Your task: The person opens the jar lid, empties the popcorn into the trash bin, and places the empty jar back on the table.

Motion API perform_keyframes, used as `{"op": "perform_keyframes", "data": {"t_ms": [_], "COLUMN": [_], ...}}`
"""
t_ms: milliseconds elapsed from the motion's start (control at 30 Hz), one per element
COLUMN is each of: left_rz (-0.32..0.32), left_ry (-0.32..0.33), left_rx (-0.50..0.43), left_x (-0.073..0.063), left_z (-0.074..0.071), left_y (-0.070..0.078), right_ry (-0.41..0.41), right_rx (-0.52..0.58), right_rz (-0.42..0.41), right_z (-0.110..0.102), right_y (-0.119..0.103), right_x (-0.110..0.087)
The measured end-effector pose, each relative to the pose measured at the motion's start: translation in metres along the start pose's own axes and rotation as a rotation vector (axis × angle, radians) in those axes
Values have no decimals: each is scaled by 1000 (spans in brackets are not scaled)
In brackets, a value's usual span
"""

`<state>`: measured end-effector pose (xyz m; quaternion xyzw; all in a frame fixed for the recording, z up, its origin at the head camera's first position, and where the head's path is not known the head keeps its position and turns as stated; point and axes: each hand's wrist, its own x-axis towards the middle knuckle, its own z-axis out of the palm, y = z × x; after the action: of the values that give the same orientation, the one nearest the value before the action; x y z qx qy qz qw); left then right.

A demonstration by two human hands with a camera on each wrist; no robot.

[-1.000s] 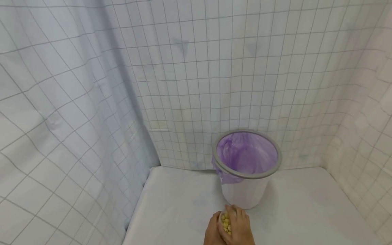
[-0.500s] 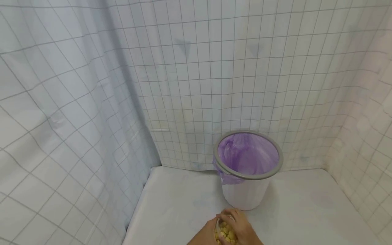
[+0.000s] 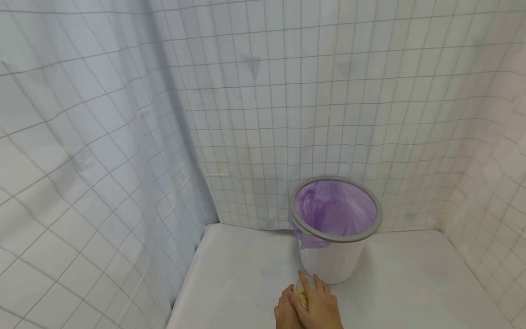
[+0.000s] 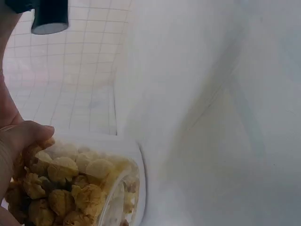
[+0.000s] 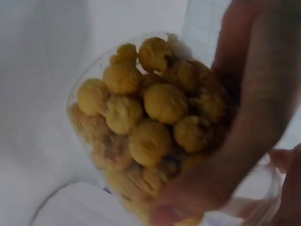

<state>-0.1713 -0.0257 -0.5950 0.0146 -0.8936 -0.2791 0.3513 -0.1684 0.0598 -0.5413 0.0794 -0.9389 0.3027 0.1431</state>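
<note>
Both hands are around a clear plastic jar of popcorn (image 3: 303, 299) at the bottom middle of the head view. My left hand (image 3: 285, 311) grips its left side. Against the right side, my right hand (image 3: 321, 305) holds on with fingers spread and partly covers the jar. Round, golden-brown popcorn (image 5: 150, 113) fills much of the jar in the right wrist view, where a thumb (image 5: 197, 188) lies across the wall. A thumb (image 4: 30, 134) presses near one edge of the jar in the left wrist view.
A white bin (image 3: 330, 262) with a grey rim and a purple liner (image 3: 337, 205) stands on the white table (image 3: 246, 260), just beyond the hands. White grid-patterned curtains (image 3: 271, 137) hang at the back and both sides. A dark cylinder (image 4: 51, 19) shows in the left wrist view.
Half a second ago more popcorn showed between the hands and the forearms spread wider. Now the hands have drawn closer together and the right hand covers more of the jar.
</note>
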Motion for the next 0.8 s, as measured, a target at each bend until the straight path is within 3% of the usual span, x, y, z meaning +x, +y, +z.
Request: {"op": "perform_keyframes", "data": {"t_ms": [67, 100, 167, 267, 333, 400, 467, 500, 533, 567, 633, 667, 800], "left_rz": [32, 48, 43, -17, -32, -17, 26, 61, 66, 44, 13, -21, -84], "left_ry": [68, 50, -85, -516, -819, -1120, -1346, -1410, -1431, -1416, -1274, -1170, -676], "left_rx": [24, 6, -82, -390, -690, -980, -1192, -1229, -1255, -1222, -1097, -1001, -460], "left_x": [1, 3, 10, 27, 40, 53, 62, 65, 67, 67, 63, 59, 34], "left_z": [2, 0, -8, -27, -37, -43, -44, -44, -44, -45, -46, -46, -38], "left_y": [-1, -3, -9, -23, -38, -53, -65, -70, -72, -73, -68, -62, -29], "right_ry": [118, 174, 265, 312, 278, 194, 91, 58, 30, 5, -24, -41, -167], "right_rx": [-25, -37, -40, 4, 45, 95, 112, 100, 85, 86, 62, 62, 95], "right_rz": [-61, -110, -235, -467, -637, -799, -898, -919, -912, -872, -713, -604, -145], "right_z": [8, 11, 15, 14, 10, 4, -1, -3, -5, -8, -13, -16, -24], "right_y": [1, 4, 11, 24, 32, 38, 42, 43, 43, 43, 38, 34, 13], "right_x": [0, 0, 1, 6, 11, 14, 14, 14, 13, 11, 7, 5, 2]}}
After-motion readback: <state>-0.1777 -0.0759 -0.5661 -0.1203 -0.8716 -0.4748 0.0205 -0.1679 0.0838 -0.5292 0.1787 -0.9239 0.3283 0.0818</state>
